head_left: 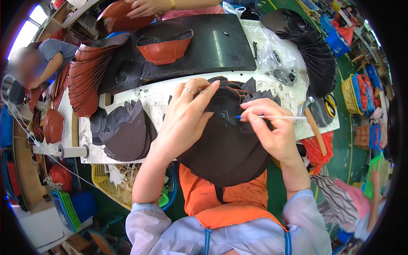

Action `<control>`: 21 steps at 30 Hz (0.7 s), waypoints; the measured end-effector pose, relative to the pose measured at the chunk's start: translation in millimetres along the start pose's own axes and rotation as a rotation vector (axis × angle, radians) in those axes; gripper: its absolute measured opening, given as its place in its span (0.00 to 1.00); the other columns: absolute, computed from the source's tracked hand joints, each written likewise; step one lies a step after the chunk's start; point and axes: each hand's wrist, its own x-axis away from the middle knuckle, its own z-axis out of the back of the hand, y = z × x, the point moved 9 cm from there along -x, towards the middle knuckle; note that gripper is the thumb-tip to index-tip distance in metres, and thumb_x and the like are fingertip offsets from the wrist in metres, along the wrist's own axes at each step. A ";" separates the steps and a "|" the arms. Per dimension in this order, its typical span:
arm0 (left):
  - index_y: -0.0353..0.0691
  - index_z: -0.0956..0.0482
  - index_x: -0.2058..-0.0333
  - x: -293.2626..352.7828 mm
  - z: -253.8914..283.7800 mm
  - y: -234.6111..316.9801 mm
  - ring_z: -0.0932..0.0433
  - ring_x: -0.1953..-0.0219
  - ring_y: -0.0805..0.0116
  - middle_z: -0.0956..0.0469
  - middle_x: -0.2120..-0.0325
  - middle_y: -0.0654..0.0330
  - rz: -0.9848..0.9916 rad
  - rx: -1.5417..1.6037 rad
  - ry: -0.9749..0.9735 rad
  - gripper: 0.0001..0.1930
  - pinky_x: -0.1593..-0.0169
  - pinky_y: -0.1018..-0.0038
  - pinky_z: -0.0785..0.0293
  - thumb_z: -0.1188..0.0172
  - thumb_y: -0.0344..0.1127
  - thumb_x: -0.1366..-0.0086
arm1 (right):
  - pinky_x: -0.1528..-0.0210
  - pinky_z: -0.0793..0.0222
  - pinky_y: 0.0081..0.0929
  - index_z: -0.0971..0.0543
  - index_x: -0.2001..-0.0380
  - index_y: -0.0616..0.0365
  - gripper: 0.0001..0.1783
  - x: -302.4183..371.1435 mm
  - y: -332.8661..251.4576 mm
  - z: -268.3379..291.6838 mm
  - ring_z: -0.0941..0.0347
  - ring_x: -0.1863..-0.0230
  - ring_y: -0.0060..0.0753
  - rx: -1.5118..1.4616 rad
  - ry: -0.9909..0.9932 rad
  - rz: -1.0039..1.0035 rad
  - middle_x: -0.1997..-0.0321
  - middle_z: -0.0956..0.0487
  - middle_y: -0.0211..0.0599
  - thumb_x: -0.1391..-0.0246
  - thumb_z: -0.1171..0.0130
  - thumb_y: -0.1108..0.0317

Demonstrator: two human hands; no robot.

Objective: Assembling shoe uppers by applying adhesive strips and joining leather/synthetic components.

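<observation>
In front of me lies a stack of black curved pieces that look like shoe uppers, overhanging the table's near edge. My left hand rests over the left side of the stack, its fingers bent and gripping the top piece near its upper edge. A slim pen with a clear barrel and blue tip is pinched in my right hand. The tip sits close to a small pale mark on the top piece. Reddish edges show at the stack's far side.
More black pieces lie left on the white table. Red-brown pieces and black ones fan out farther off. A hammer and scissors lie right. Across the table, a co-worker's hand touches a red-brown piece.
</observation>
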 end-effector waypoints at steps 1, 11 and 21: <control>0.40 0.23 0.41 4.7 6.1 -2.3 0.27 0.51 0.56 0.28 0.49 0.56 0.047 0.109 0.062 0.31 0.46 0.67 0.28 0.34 0.20 0.45 | 0.57 0.23 0.30 0.18 0.65 0.66 0.03 3.3 6.6 4.8 0.18 0.61 0.38 -0.108 0.051 -0.101 0.64 0.17 0.42 0.41 0.41 0.79; 0.36 0.23 0.40 94.3 125.5 -97.8 0.27 0.41 0.56 0.27 0.43 0.52 0.378 -0.376 0.279 0.29 0.37 0.65 0.32 0.38 0.19 0.43 | 0.59 0.23 0.30 0.19 0.63 0.65 0.04 13.8 5.2 7.0 0.18 0.63 0.37 -0.064 0.071 -0.005 0.63 0.17 0.43 0.40 0.42 0.79; 0.36 0.24 0.41 16.5 2.1 -12.8 0.24 0.51 0.54 0.27 0.52 0.53 0.125 -0.005 0.059 0.28 0.47 0.65 0.27 0.31 0.28 0.42 | 0.59 0.22 0.35 0.18 0.66 0.61 0.04 -9.8 -10.7 -25.0 0.19 0.61 0.44 0.154 0.005 0.146 0.66 0.17 0.41 0.47 0.35 0.77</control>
